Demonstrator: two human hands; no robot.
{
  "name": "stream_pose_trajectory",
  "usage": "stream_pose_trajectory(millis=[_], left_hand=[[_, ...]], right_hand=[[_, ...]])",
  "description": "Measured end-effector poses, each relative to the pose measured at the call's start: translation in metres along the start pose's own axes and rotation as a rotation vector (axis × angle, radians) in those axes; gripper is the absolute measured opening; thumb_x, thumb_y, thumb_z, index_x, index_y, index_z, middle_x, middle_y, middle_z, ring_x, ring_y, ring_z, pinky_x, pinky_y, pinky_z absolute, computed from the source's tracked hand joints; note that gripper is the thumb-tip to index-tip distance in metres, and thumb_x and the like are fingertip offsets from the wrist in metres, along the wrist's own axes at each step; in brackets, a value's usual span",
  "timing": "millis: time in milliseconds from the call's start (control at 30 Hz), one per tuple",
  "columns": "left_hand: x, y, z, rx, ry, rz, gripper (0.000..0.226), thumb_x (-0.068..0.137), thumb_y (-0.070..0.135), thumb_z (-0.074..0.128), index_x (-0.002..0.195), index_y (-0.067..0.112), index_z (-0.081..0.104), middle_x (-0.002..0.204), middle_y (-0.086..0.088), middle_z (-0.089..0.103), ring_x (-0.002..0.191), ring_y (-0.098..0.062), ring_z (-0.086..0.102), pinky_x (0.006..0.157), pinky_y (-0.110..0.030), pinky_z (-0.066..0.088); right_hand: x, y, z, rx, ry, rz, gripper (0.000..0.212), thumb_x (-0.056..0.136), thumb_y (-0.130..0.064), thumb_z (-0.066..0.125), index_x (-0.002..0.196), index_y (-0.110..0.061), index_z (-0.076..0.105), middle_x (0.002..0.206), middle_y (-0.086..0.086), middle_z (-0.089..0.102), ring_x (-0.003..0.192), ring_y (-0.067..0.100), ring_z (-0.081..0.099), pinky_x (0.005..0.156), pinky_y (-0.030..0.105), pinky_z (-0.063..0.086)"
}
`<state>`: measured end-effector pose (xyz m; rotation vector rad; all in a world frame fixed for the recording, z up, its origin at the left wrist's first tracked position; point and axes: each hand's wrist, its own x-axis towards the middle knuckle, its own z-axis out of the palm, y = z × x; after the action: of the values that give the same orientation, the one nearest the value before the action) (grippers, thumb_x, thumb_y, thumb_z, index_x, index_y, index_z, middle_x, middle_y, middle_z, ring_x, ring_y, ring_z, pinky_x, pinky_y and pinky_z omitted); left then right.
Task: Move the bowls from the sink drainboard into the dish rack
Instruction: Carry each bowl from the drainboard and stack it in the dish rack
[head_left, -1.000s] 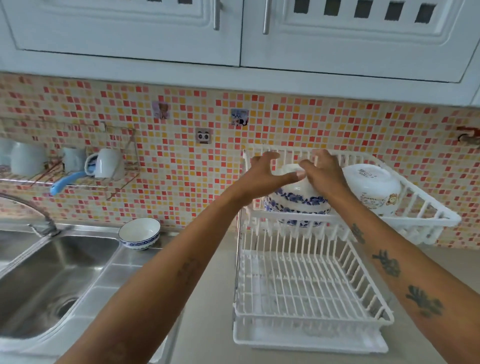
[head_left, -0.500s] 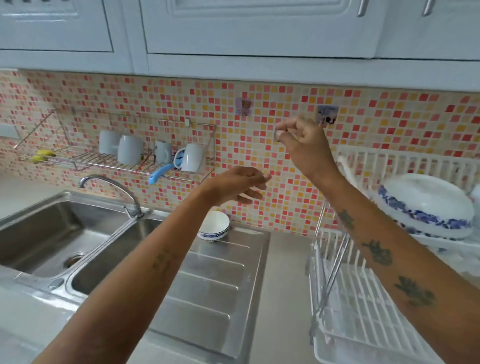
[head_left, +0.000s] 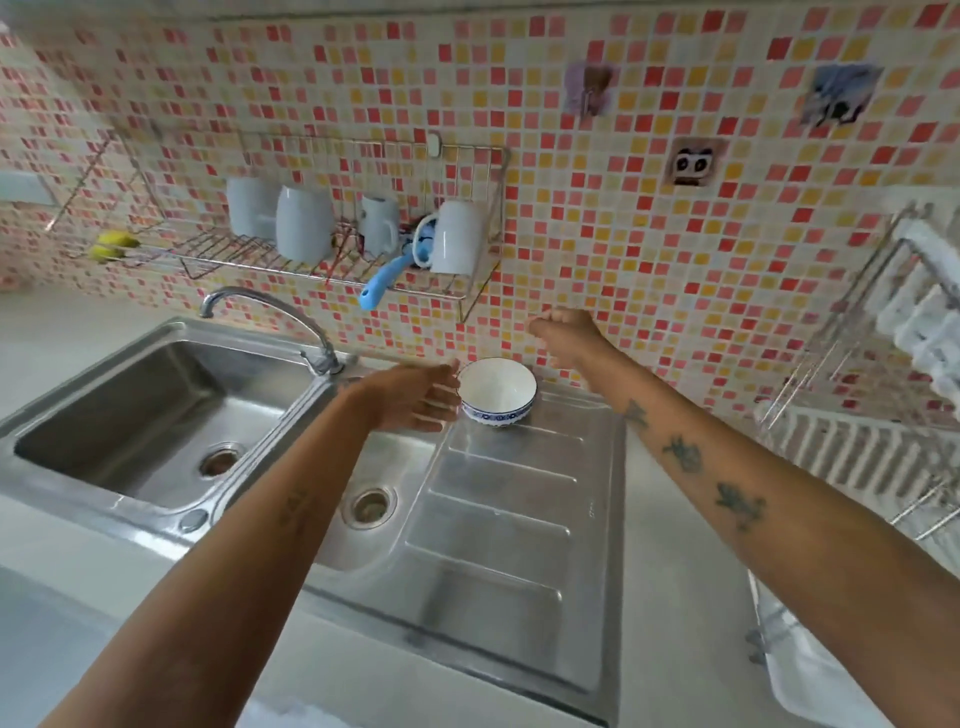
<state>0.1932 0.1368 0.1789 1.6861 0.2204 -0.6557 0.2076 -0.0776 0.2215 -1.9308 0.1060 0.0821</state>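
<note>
A small white bowl (head_left: 497, 391) with a blue patterned band stands upright at the far end of the steel drainboard (head_left: 498, 525), close to the tiled wall. My left hand (head_left: 413, 400) is just left of the bowl, fingers apart, their tips at its rim; it holds nothing. My right hand (head_left: 566, 338) hovers above and right of the bowl with fingers loosely curled and nothing in it. The white dish rack (head_left: 878, 457) is at the right edge, only partly in view.
A double steel sink (head_left: 156, 415) with a curved tap (head_left: 270, 317) lies to the left. A wire wall shelf (head_left: 291, 260) above it carries several white mugs and a blue-handled tool. Grey countertop runs between the drainboard and the rack.
Both hands left the large blue-and-white bowl in the rack and swung left and down to the small bowl on the drainboard. The view turned left with them.
</note>
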Motion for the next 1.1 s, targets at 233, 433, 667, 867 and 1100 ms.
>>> stream_pose_trajectory(millis=[233, 433, 667, 867, 1100], left_hand=[[0.079, -0.035, -0.014, -0.117, 0.076, -0.147, 0.040, 0.095, 0.053, 0.045, 0.089, 0.014, 0.055, 0.095, -0.008, 0.054, 0.079, -0.020, 0.054, 0.076, -0.031, 0.047], [0.130, -0.049, 0.011, -0.210, 0.176, -0.197, 0.079, 0.088, 0.064, 0.049, 0.149, 0.016, 0.031, 0.151, -0.014, 0.034, 0.135, -0.032, 0.039, 0.106, -0.042, 0.040], [0.169, -0.054, 0.017, -0.459, 0.210, -0.272, 0.084, 0.083, 0.057, 0.063, 0.150, 0.022, 0.025, 0.153, -0.013, 0.031, 0.136, -0.040, 0.038, 0.104, -0.052, 0.043], [0.189, -0.054, 0.025, -0.532, 0.180, -0.241, 0.073, 0.089, 0.039, 0.064, 0.148, 0.018, 0.027, 0.152, -0.013, 0.031, 0.133, -0.042, 0.040, 0.096, -0.052, 0.044], [0.217, -0.062, 0.042, -0.544, 0.299, -0.179, 0.051, 0.095, 0.007, 0.049, 0.142, 0.017, 0.031, 0.130, -0.019, 0.050, 0.092, -0.035, 0.061, 0.060, -0.044, 0.056]], right_hand=[[0.059, 0.071, 0.035, 0.101, -0.030, 0.326, 0.050, 0.091, -0.024, 0.059, 0.137, -0.009, 0.049, 0.131, 0.010, 0.056, 0.118, 0.027, 0.053, 0.087, 0.036, 0.040], [0.091, 0.121, 0.048, 0.101, -0.033, 0.527, 0.066, 0.090, -0.033, 0.061, 0.146, -0.011, 0.035, 0.149, 0.012, 0.042, 0.131, 0.031, 0.045, 0.098, 0.043, 0.042], [0.114, 0.136, 0.070, 0.229, -0.031, 0.601, 0.075, 0.091, -0.032, 0.061, 0.149, -0.013, 0.018, 0.156, 0.011, 0.030, 0.138, 0.034, 0.037, 0.107, 0.051, 0.039], [0.133, 0.143, 0.088, 0.287, -0.026, 0.626, 0.078, 0.087, -0.030, 0.064, 0.148, -0.019, 0.016, 0.147, 0.014, 0.040, 0.118, 0.034, 0.052, 0.090, 0.049, 0.050], [0.142, 0.156, 0.097, 0.315, -0.017, 0.631, 0.061, 0.093, -0.004, 0.050, 0.143, -0.021, 0.021, 0.142, 0.013, 0.041, 0.110, 0.033, 0.054, 0.088, 0.047, 0.053]])
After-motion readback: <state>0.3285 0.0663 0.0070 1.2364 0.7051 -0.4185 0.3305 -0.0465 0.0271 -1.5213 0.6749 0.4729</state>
